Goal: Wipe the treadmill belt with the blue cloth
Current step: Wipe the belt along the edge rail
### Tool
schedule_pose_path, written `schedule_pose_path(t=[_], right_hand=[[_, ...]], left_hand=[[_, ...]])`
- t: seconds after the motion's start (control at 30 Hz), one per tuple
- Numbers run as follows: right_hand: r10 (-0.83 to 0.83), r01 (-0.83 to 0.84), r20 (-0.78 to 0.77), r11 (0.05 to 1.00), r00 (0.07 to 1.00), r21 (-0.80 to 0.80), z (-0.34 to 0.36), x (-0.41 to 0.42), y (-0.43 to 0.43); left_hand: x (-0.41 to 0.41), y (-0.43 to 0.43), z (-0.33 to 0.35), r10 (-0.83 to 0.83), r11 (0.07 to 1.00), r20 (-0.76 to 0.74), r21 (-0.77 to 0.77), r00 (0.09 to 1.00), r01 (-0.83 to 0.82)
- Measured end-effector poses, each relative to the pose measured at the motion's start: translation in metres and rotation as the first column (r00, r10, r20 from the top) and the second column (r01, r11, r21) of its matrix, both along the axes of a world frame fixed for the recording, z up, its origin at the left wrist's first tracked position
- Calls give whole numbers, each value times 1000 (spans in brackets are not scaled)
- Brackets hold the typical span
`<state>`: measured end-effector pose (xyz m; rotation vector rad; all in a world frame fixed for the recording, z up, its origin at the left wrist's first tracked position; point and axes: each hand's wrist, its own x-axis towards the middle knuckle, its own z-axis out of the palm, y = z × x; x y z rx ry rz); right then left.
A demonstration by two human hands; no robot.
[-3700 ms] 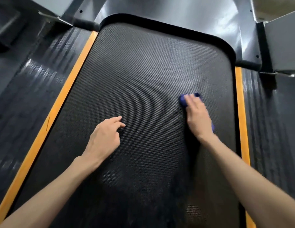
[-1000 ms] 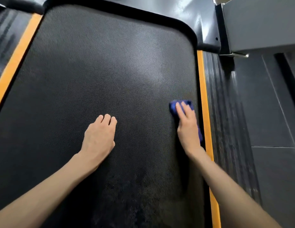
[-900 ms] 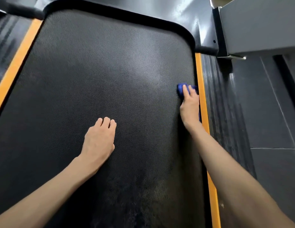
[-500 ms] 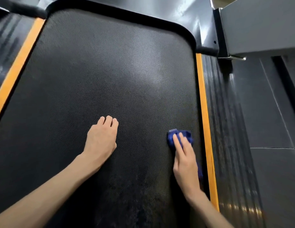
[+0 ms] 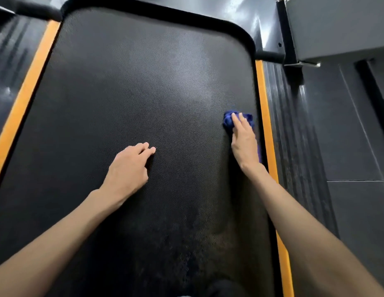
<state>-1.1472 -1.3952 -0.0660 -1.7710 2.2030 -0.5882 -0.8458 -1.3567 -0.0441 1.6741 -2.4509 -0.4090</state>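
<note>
The flat right hand [image 5: 244,142] presses the blue cloth [image 5: 228,122] at the right edge of the treadmill belt [image 5: 144,82]; the left hand [image 5: 129,168] rests empty; much seems unwiped.

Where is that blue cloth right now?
In the head view, the blue cloth lies on the right side of the treadmill belt, pressed under the right hand, just inside the right orange strip.

2 hands [image 5: 126,168] [image 5: 244,140], 1 blue cloth [image 5: 228,122], 1 treadmill belt [image 5: 144,82], 2 orange strips [image 5: 26,99] [image 5: 265,116]
</note>
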Motion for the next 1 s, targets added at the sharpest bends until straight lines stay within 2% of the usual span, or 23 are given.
schedule_pose_path(t=[0.1,0.2,0.27,0.33,0.37,0.4,0.43,0.47,0.5,0.57,0.6,0.7,0.77,0.8,0.87,0.93,1.0], right_hand=[[128,-128,-27,992,991,-10,-4,16,66],[112,-110,-6,987,994,115,-4,52,126],[242,-240,6,961,970,134,-2,88,171],[504,-499,-26,860,863,109,-2,113,211],[635,-628,-66,771,769,100,-1,113,218],[731,-725,-101,682,675,92,-1,105,213],[768,-766,-139,638,625,81,-2,92,199],[743,-744,-170,665,648,71,-4,78,180],[650,-655,-192,754,735,46,-6,62,158],[343,-345,-187,938,920,24,-7,29,112],[206,-201,-164,979,965,43,-6,18,95],[-51,55,-86,998,995,40,-1,25,72],[-87,87,-47,996,995,2,-4,65,87],[-14,13,-25,1000,1000,-13,-7,92,103],[250,-250,12,968,968,-16,-8,149,145],[509,-509,1,861,861,3,-6,185,181],[725,-723,-37,688,687,60,-6,181,189]], left_hand=[[10,5,-3,-17,998,-67,62,998,21],[14,14,-3,-2,997,-93,73,996,9],[15,16,-2,2,998,-102,61,995,4],[17,18,-2,-5,999,-112,39,994,10],[18,19,-2,-13,1000,-114,24,993,16],[20,22,-2,-21,1000,-111,14,994,23],[24,25,-3,-25,1000,-104,6,994,26],[27,29,-4,-24,1000,-94,0,995,24],[31,33,-5,-21,1000,-84,-3,996,20],[37,40,-6,-10,1000,-68,-8,998,9],[40,43,-6,-2,1000,-61,-14,998,1],[44,50,-4,52,998,-36,-36,998,-53],[48,52,-3,110,993,-34,-37,993,-111],[50,54,-2,135,990,-38,-32,990,-136],[54,55,-3,146,989,-38,-27,989,-147],[59,54,-3,127,991,-38,-31,991,-128],[63,51,-3,109,992,-40,-52,993,-111]])
